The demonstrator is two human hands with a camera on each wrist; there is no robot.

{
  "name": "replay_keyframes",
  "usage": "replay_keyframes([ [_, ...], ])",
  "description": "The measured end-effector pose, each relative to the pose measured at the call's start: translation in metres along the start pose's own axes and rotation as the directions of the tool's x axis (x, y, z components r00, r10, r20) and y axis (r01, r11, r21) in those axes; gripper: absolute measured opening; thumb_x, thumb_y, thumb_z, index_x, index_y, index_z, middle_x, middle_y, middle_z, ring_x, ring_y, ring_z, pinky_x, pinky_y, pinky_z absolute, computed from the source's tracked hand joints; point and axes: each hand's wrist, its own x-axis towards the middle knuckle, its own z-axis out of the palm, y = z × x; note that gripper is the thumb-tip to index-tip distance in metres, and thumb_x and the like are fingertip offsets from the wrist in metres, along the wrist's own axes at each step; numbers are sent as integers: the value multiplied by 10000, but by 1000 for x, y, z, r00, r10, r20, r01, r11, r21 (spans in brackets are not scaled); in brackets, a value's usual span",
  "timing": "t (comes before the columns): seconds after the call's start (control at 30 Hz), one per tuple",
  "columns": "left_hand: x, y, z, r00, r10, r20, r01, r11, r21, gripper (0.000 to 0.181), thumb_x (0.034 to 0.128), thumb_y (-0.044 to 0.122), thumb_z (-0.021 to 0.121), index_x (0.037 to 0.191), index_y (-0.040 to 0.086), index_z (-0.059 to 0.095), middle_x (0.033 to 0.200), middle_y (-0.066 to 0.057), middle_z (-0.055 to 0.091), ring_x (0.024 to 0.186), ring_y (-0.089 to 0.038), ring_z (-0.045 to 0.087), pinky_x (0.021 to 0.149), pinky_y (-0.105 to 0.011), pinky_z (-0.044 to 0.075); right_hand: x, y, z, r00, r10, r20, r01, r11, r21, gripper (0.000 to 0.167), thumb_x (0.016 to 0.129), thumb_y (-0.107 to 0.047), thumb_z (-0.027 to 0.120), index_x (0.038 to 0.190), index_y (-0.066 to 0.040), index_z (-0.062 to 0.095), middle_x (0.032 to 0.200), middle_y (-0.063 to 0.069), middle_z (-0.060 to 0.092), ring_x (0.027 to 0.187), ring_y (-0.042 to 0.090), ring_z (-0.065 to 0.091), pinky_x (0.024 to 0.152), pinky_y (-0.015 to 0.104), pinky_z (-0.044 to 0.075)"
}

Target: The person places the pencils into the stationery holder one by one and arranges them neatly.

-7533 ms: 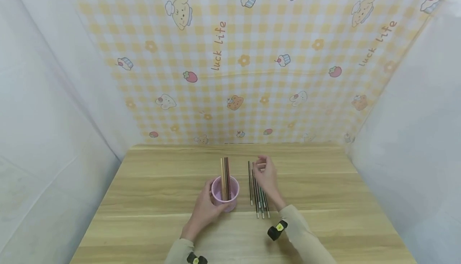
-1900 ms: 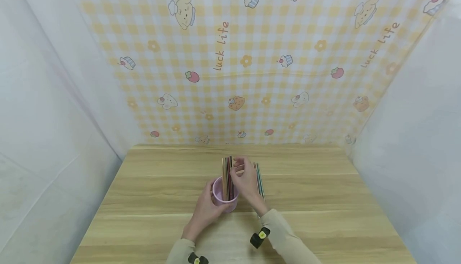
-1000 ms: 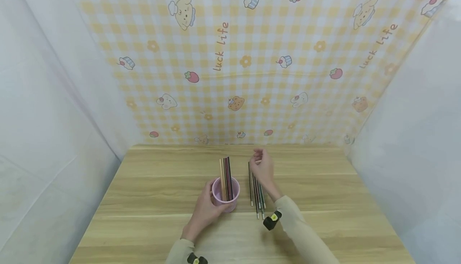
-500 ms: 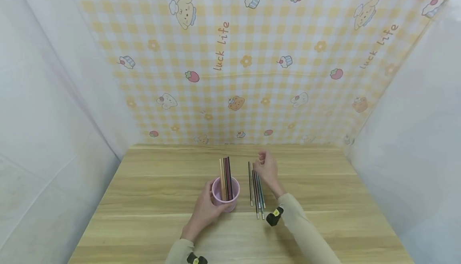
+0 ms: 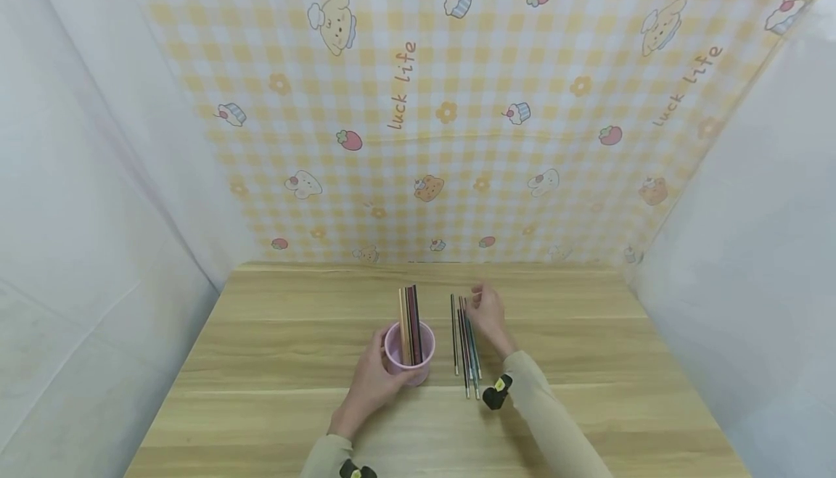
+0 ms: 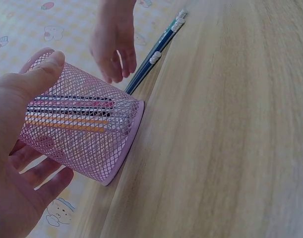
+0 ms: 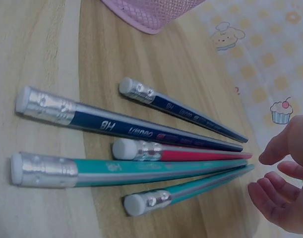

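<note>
My left hand grips the pink mesh pen holder, thumb at the rim and fingers on the far side. The holder stands upright on the table. Several pencils, dark, reddish and yellow-orange, lean inside it. To its right lie two dark blue pencils, a red pencil and two teal pencils, white erasers toward the person. My right hand is at their far ends, thumb and fingers apart in the right wrist view; nothing shows between them.
The wooden tabletop carries the holder and pencils. A yellow checked cloth hangs behind the table, with white sheets at both sides. A black wrist camera sits on the right sleeve.
My right hand was at the holder with a dark pencil, then moved right to the loose pencils. Fewer lie on the table than at first. The left hand keeps its grip.
</note>
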Motion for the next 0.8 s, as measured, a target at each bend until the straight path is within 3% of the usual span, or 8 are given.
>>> replay_keyframes([
  [0.33,0,1,0,1000,-7,-5,7,1000,-3,947,678,290,944,1464,152,435,1407,-112,578,1299,-334,560,1114,-549,475,1,8,2,999,35,14,-34,997,-65,421,795,22,692,1199,47,578,996,173,636,910,307,619,778,426,582],
  [0.43,0,1,0,1000,-10,-6,10,1000,-1,949,673,289,948,1462,151,437,1406,-109,579,1299,-330,560,1117,-546,473,1,8,2,998,45,31,-43,996,-76,416,811,15,681,1209,51,566,952,144,621,865,274,608,721,367,565],
  [0.8,-1,2,-1,1000,-13,-1,13,1000,-1,952,672,273,949,1463,140,437,1403,-108,581,1293,-323,563,1114,-540,476,2,3,3,990,116,73,-97,969,-227,351,876,-119,735,1154,35,587,994,167,641,835,266,601,686,351,572],
])
